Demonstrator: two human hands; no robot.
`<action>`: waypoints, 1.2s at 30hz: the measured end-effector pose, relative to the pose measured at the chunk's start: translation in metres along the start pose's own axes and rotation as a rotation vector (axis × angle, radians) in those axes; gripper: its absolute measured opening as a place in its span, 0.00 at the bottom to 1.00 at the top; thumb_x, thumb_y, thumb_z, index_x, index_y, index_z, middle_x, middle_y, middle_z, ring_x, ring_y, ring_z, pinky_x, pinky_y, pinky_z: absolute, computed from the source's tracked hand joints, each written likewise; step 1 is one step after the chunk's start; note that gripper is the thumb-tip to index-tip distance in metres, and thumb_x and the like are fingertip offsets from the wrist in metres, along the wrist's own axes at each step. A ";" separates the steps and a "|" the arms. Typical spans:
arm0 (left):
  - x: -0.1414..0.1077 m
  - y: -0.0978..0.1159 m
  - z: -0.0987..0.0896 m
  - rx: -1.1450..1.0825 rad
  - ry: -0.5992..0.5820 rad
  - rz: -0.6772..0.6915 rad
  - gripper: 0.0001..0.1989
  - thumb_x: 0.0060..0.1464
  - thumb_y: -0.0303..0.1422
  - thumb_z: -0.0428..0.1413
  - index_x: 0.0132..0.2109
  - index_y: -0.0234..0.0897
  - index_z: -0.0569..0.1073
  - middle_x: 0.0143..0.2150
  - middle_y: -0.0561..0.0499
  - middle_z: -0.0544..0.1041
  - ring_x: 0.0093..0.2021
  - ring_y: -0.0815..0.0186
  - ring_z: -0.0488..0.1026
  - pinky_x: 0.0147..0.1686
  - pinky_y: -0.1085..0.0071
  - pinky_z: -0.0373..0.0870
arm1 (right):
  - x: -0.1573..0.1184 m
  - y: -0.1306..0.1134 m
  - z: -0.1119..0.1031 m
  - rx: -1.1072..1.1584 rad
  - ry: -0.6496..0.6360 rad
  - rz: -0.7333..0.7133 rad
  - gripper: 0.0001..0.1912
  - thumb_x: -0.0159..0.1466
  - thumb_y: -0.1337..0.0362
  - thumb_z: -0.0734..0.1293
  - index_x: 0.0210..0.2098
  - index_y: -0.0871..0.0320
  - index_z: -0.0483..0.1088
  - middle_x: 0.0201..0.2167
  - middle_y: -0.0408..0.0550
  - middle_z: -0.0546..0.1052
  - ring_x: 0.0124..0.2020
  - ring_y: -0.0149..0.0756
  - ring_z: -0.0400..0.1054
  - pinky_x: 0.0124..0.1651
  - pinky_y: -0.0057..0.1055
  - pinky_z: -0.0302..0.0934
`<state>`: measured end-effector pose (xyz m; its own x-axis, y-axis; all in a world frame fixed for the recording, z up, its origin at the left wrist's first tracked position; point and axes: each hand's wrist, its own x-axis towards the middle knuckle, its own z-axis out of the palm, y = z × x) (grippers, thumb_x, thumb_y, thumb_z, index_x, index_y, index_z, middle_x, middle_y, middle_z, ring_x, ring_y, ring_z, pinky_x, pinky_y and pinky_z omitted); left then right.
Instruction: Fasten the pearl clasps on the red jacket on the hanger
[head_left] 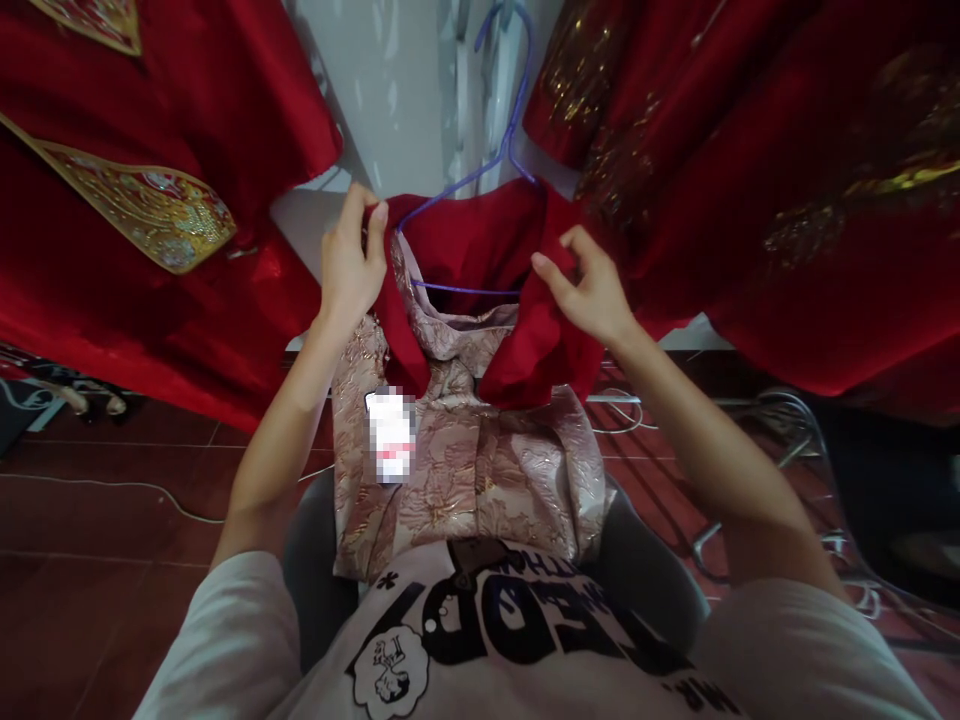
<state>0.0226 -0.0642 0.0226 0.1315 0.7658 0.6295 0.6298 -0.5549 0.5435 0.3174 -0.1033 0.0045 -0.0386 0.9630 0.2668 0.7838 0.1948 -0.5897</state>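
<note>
Left of the purple hanger [454,187], left hand [355,252] up, red cloth [484,225] pinched between thumb and fingers at its upper edge. Lower right of the hanger's hook, right hand [589,285] has thumb and fingers on the same red cloth at the other side; can't tell how firm the grip is. Cloth spreads behind the hanger, flaps coming down either side of its bottom bar.

Below that bar: pinkish-gold brocade garment [442,490], raised pattern, lying across the lap, its collar just under the hanger. Phone-like item [391,436], pixelated, on the brocade, lower left of the hanger.

Further out, left of the hanger: red fabric with gold embroidery [172,215]. Right of it: more red fabric, gold patterned [810,230]. Well below hanger: printed white T-shirt [480,640], grey seat [645,560] at the sides. Lower right: metal-framed chair [817,430] on reddish floor tiles [165,500].
</note>
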 end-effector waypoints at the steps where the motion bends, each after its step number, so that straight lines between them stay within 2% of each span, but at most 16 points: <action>1: 0.000 0.013 0.002 0.006 0.025 0.001 0.27 0.68 0.58 0.36 0.54 0.48 0.67 0.47 0.47 0.74 0.54 0.55 0.71 0.54 0.59 0.66 | 0.000 -0.001 0.004 0.011 -0.032 -0.010 0.36 0.65 0.30 0.53 0.60 0.46 0.62 0.46 0.50 0.75 0.52 0.51 0.70 0.57 0.49 0.66; 3: -0.004 0.038 0.011 0.029 0.010 0.025 0.27 0.69 0.56 0.33 0.53 0.47 0.68 0.47 0.48 0.74 0.53 0.57 0.72 0.54 0.60 0.68 | 0.000 -0.006 0.013 0.038 -0.090 -0.042 0.34 0.65 0.30 0.54 0.58 0.46 0.63 0.45 0.49 0.75 0.51 0.49 0.70 0.57 0.48 0.66; 5: -0.012 0.056 0.029 0.028 -0.134 0.087 0.26 0.70 0.55 0.35 0.52 0.45 0.69 0.45 0.48 0.74 0.49 0.59 0.74 0.51 0.61 0.69 | 0.000 -0.009 0.021 0.071 -0.117 -0.065 0.33 0.66 0.31 0.55 0.56 0.47 0.64 0.45 0.48 0.74 0.50 0.48 0.69 0.57 0.47 0.66; 7: -0.020 0.061 0.050 -0.014 -0.312 0.158 0.23 0.70 0.53 0.40 0.50 0.44 0.70 0.40 0.48 0.75 0.41 0.61 0.75 0.45 0.63 0.70 | 0.001 -0.008 0.029 0.129 -0.112 -0.079 0.31 0.65 0.31 0.56 0.52 0.48 0.65 0.44 0.48 0.73 0.50 0.47 0.68 0.57 0.46 0.67; 8: -0.024 0.059 0.060 -0.041 -0.330 0.169 0.21 0.71 0.51 0.41 0.49 0.43 0.70 0.37 0.49 0.74 0.37 0.62 0.75 0.42 0.64 0.70 | 0.002 -0.006 0.033 0.180 -0.099 -0.097 0.31 0.65 0.31 0.57 0.50 0.48 0.66 0.44 0.47 0.73 0.50 0.46 0.68 0.57 0.45 0.68; 10: -0.028 0.049 0.077 -0.096 -0.288 0.159 0.18 0.71 0.48 0.44 0.47 0.42 0.70 0.34 0.51 0.73 0.34 0.63 0.74 0.40 0.65 0.69 | 0.006 0.002 0.040 0.342 -0.055 -0.172 0.31 0.63 0.30 0.60 0.45 0.49 0.67 0.40 0.46 0.73 0.47 0.44 0.69 0.54 0.44 0.70; 13: -0.031 0.030 0.093 -0.182 -0.216 0.174 0.13 0.68 0.46 0.51 0.48 0.41 0.69 0.34 0.53 0.73 0.36 0.65 0.75 0.41 0.68 0.69 | 0.011 0.014 0.053 0.638 0.017 -0.284 0.30 0.60 0.30 0.63 0.36 0.51 0.66 0.32 0.43 0.70 0.37 0.37 0.70 0.46 0.39 0.73; 15: -0.034 0.020 0.098 -0.234 -0.202 0.209 0.14 0.64 0.43 0.58 0.50 0.40 0.67 0.37 0.52 0.75 0.40 0.66 0.76 0.44 0.69 0.71 | 0.012 0.018 0.060 0.776 0.039 -0.275 0.28 0.60 0.32 0.65 0.34 0.51 0.65 0.29 0.41 0.69 0.34 0.34 0.70 0.41 0.35 0.74; 17: -0.038 0.010 0.103 -0.278 -0.178 0.227 0.18 0.60 0.38 0.61 0.53 0.40 0.66 0.44 0.49 0.76 0.45 0.65 0.76 0.48 0.68 0.71 | 0.011 0.020 0.065 0.872 0.022 -0.223 0.27 0.61 0.33 0.67 0.35 0.51 0.68 0.31 0.42 0.71 0.36 0.34 0.71 0.40 0.33 0.74; 19: -0.043 0.002 0.107 -0.321 -0.131 0.213 0.20 0.59 0.35 0.62 0.55 0.41 0.64 0.50 0.47 0.75 0.50 0.64 0.76 0.53 0.66 0.71 | 0.008 0.021 0.068 0.945 -0.028 -0.189 0.27 0.60 0.35 0.68 0.41 0.51 0.71 0.37 0.43 0.76 0.42 0.36 0.74 0.43 0.33 0.75; 21: -0.047 -0.005 0.112 -0.369 -0.082 0.172 0.19 0.61 0.32 0.59 0.55 0.42 0.62 0.51 0.47 0.76 0.52 0.63 0.76 0.54 0.66 0.71 | 0.006 0.023 0.071 0.973 -0.063 -0.201 0.27 0.60 0.37 0.71 0.47 0.50 0.72 0.42 0.44 0.78 0.46 0.37 0.74 0.47 0.35 0.75; 23: -0.049 -0.009 0.116 -0.401 -0.058 0.127 0.16 0.62 0.30 0.56 0.54 0.43 0.62 0.48 0.48 0.76 0.51 0.64 0.77 0.52 0.67 0.72 | 0.005 0.024 0.074 0.947 -0.038 -0.237 0.28 0.58 0.41 0.74 0.49 0.50 0.72 0.43 0.45 0.78 0.47 0.36 0.75 0.52 0.37 0.73; 26: -0.048 -0.010 0.117 -0.408 -0.082 0.076 0.12 0.61 0.28 0.56 0.50 0.41 0.64 0.47 0.48 0.78 0.50 0.65 0.78 0.51 0.69 0.73 | 0.007 0.023 0.081 0.898 0.064 -0.270 0.26 0.56 0.43 0.76 0.46 0.52 0.73 0.42 0.45 0.79 0.45 0.35 0.75 0.56 0.37 0.71; 31: -0.047 -0.003 0.108 -0.408 -0.136 0.018 0.06 0.62 0.28 0.56 0.46 0.38 0.68 0.47 0.48 0.79 0.49 0.67 0.78 0.50 0.70 0.74 | 0.009 0.017 0.087 0.900 0.159 -0.267 0.24 0.54 0.44 0.78 0.38 0.52 0.71 0.38 0.44 0.79 0.41 0.34 0.76 0.52 0.36 0.73; 36: -0.047 0.005 0.090 -0.299 -0.201 0.063 0.05 0.63 0.27 0.55 0.46 0.38 0.68 0.46 0.49 0.79 0.48 0.67 0.77 0.50 0.71 0.72 | 0.008 0.017 0.088 0.900 0.203 -0.254 0.24 0.55 0.44 0.77 0.37 0.53 0.70 0.38 0.43 0.80 0.41 0.34 0.77 0.50 0.35 0.73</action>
<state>0.0889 -0.0738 -0.0543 0.3298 0.7589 0.5616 0.3677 -0.6511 0.6639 0.2763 -0.0758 -0.0705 0.0326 0.8380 0.5447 -0.0072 0.5452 -0.8383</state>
